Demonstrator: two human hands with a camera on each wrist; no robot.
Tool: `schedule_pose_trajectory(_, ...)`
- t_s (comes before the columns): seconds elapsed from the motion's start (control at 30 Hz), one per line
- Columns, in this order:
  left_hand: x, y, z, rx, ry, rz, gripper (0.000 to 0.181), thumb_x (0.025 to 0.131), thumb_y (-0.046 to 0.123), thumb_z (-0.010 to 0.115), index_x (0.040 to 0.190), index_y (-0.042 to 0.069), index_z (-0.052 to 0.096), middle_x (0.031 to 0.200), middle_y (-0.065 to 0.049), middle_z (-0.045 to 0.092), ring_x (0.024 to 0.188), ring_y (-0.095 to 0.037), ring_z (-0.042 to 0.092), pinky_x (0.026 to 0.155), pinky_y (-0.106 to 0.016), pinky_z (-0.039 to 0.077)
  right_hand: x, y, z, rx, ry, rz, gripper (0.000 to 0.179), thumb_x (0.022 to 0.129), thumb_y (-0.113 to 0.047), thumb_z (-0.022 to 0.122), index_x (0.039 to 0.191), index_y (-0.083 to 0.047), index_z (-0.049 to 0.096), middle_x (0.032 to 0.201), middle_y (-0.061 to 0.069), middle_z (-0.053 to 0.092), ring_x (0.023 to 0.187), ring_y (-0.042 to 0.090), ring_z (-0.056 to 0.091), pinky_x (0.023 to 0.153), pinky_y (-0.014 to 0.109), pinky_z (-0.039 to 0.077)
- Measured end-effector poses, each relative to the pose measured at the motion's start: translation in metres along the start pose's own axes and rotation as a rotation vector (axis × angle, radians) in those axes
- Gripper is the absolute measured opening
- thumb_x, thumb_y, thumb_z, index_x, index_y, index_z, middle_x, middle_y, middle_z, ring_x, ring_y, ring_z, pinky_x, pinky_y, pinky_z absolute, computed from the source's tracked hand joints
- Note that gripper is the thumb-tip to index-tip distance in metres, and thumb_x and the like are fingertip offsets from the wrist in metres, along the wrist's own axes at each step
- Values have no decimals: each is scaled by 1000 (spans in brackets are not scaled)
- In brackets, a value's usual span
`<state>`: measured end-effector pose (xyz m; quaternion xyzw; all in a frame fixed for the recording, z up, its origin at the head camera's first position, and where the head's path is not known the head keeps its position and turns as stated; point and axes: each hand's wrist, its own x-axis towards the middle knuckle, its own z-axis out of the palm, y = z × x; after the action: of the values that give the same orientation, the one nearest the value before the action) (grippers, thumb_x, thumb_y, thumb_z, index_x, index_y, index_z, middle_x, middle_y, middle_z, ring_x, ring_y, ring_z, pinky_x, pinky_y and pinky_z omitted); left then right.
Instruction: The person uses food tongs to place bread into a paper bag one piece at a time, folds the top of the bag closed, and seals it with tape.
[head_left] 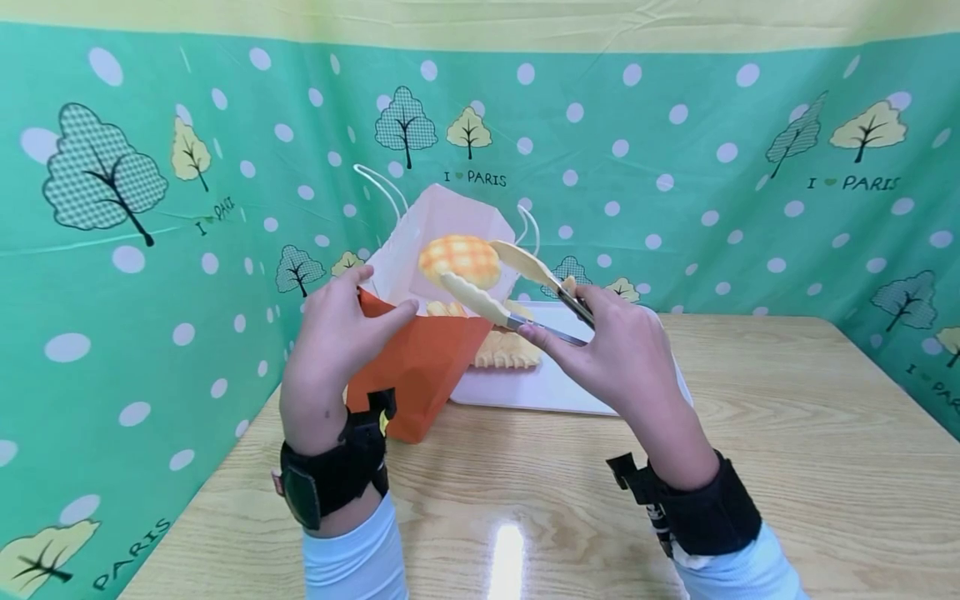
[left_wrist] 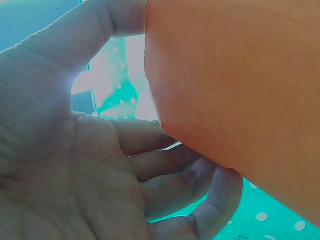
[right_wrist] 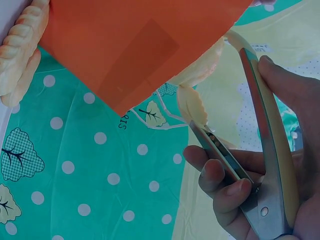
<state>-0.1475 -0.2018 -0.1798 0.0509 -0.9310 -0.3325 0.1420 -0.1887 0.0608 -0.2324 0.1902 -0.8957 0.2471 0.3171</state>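
Observation:
My left hand (head_left: 337,329) grips the rim of an orange paper bag (head_left: 420,358), its thumb at the near edge and its fingers at the left side. The left wrist view shows the fingers partly behind the orange paper (left_wrist: 235,85). The bag is tilted, its white inside facing me, with some bread (head_left: 446,309) visible within. In my right hand (head_left: 618,346) is a pair of tongs (head_left: 551,329) with cream tips and metal arms. A round yellow-orange checked bun (head_left: 460,260) sits between the tips at the bag's mouth. The right wrist view shows the fingers wrapped round the tongs (right_wrist: 265,150).
Behind and right of the bag lies a white tray (head_left: 555,398) on the wooden table (head_left: 787,433). A ridged pastry (head_left: 506,350) lies on it, partly covered by the bag. White cord handles (head_left: 528,225) stand up from the bag. A green dotted curtain (head_left: 675,208) hangs behind.

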Motion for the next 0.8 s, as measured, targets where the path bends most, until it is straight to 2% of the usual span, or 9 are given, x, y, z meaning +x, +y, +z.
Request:
schedule_pose_trajectory(0.23, 0, -1, 0, 2, 3, 8, 79, 84, 40, 60, 146, 5, 27, 109, -19, 57, 97, -31, 51, 76, -44, 52, 0, -1, -1, -4, -18, 8, 72, 72, -70, 57, 109, -9, 65, 71, 2, 59, 55, 20, 45, 49, 36, 35)
schedule_pose_trajectory(0.57, 2, -1, -1, 8, -5, 6, 80, 84, 41, 60, 147, 5, 26, 108, -20, 56, 96, -30, 50, 76, -43, 52, 0, 0, 1, -3, -27, 15, 72, 72, -71, 57, 108, -9, 65, 71, 2, 59, 58, 20, 46, 50, 36, 36)
schedule_pose_trajectory(0.8, 3, -2, 0, 14, -5, 12, 79, 84, 42, 59, 147, 5, 27, 100, -18, 56, 93, -29, 50, 72, -39, 49, 1, 0, 1, -6, -40, 31, 72, 71, -71, 56, 105, -9, 66, 70, 2, 59, 58, 21, 46, 50, 36, 36)
